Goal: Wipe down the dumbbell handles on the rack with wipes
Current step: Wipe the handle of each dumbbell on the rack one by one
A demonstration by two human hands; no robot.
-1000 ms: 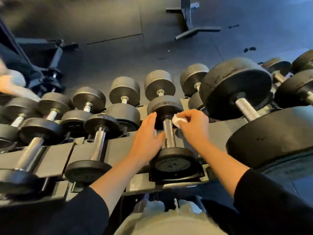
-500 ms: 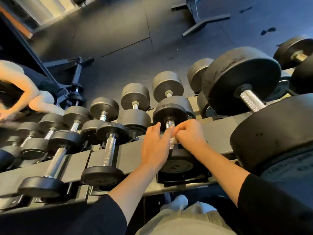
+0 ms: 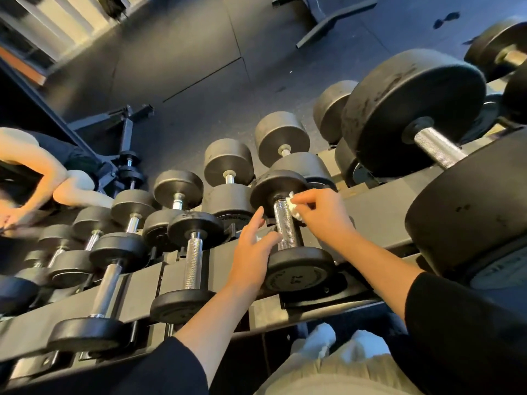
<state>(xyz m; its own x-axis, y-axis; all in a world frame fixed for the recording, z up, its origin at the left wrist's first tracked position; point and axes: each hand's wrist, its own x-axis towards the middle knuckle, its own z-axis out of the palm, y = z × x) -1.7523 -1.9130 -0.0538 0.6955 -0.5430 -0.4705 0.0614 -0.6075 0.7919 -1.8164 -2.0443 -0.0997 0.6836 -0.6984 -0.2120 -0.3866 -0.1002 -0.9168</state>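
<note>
A crumpled white wipe (image 3: 295,208) is pinched in the right hand (image 3: 325,213) against the upper end of a knurled dumbbell handle (image 3: 285,225) on the rack (image 3: 379,201). The left hand (image 3: 253,252), fingers relaxed and holding nothing, is held just beside the handle.

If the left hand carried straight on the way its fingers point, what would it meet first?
Probably the far head of the dumbbell being wiped. The left hand lies open beside the handle, fingers pointing up along it toward that head. Depth is unclear, so it might pass just left.
</note>
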